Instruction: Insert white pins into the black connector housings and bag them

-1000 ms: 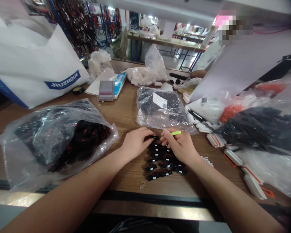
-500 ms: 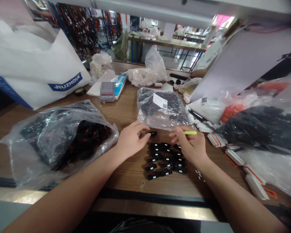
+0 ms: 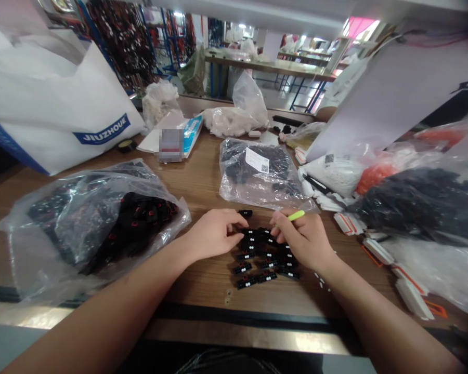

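My left hand [image 3: 218, 235] is curved, thumb and forefinger apart, with the fingertips at the left end of a black connector housing [image 3: 250, 231] in the top row of the group. I cannot tell whether they touch it. My right hand [image 3: 302, 236] is closed round a slim yellow-green pen-like tool [image 3: 296, 215]; its tip is hidden by the fingers. Between my hands, several black connector housings [image 3: 267, 264] with paired white marks lie in rough rows. One more black housing [image 3: 245, 213] lies apart, just above my left fingertips.
Small white pieces [image 3: 320, 280] lie beside my right wrist. An open plastic bag of black parts [image 3: 101, 223] is at left, a labelled clear bag [image 3: 257, 171] behind my hands. More bags [image 3: 409, 202] and white-orange strips [image 3: 413, 298] crowd the right side. A white carrier bag [image 3: 54, 93] stands back left.
My left hand has moved slightly nearer to me, from the lone black housing to the top row. My right hand has shifted a little left and nearer, and the tool is tilted more.
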A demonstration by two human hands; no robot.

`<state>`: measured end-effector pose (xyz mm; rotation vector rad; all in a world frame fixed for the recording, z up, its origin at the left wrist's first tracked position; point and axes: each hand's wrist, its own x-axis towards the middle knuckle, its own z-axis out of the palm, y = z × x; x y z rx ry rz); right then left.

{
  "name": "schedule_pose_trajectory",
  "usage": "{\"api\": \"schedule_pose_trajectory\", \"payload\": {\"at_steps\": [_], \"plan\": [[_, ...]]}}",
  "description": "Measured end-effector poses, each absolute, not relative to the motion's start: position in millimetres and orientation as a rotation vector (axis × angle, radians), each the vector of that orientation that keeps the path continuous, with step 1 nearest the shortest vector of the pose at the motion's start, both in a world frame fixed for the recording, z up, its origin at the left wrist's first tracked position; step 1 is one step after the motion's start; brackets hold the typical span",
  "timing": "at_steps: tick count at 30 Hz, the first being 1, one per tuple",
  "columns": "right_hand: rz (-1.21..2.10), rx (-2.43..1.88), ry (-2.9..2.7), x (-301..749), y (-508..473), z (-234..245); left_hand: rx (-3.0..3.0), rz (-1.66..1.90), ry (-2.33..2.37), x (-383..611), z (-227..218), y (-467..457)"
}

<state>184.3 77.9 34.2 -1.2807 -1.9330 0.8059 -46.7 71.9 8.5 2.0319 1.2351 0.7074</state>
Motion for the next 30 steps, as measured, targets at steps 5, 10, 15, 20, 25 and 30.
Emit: {"api": "schedule_pose_trajectory", "payload": {"at_steps": [5, 10, 15, 20, 25, 30], "plan": [[0.769, -1.269, -2.003, 181, 80, 27, 2.021, 0.703, 1.241, -47, 6, 72], [0.809, -1.248, -1.969, 177, 79, 24, 2.062, 0.710, 1.245, -47, 6, 73], [0.824, -1.217, -1.866, 176, 78, 21, 2.097, 0.750, 1.284, -46, 5, 76], [0.823, -1.223, -1.782, 177, 78, 21, 2.074, 0.756, 1.310, -44, 2, 77], [0.861, -1.168, -1.793, 174, 76, 22, 2.084, 0.798, 1.300, -43, -2, 77], [0.894, -1.141, -1.807, 170, 74, 18, 2.088, 0.806, 1.283, -43, -4, 77]]}}
